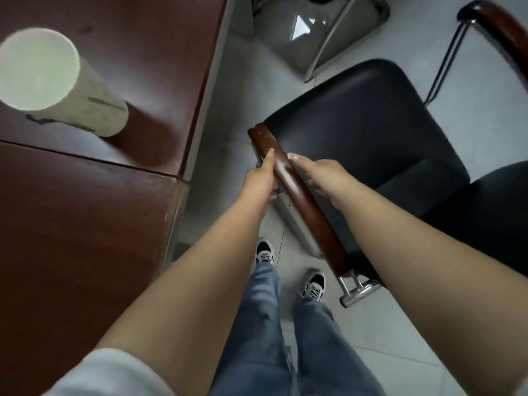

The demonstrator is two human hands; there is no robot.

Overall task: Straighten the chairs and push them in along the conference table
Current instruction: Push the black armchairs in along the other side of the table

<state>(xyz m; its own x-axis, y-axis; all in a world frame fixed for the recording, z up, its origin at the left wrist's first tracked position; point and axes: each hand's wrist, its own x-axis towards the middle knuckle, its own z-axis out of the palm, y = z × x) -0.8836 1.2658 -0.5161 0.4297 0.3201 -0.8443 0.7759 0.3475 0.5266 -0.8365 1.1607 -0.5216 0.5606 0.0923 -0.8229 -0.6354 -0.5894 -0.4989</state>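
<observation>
Below, both hands grip one wooden armrest (pixel 297 195) of the black chair (pixel 365 127) beside the conference table (pixel 85 224): left hand (pixel 258 181) curled round its outer edge, right hand (pixel 320 175) round its inner edge. One paper cup (pixel 57 81) stands on the table, and a second armrest (pixel 497 27) shows beyond the seat.

Two hands reach forward: the left hand (pixel 261 178) and the right hand (pixel 320 174). One black chair (pixel 371 124) lies under and beyond them, with two wooden armrests: the near armrest (pixel 300 195) between the hands, the far armrest (pixel 497 30) well beyond the right hand. One table (pixel 85 224) and one paper cup (pixel 54 81) sit left of the left hand. Two sneakers (pixel 314 284) show below the hands.
</observation>
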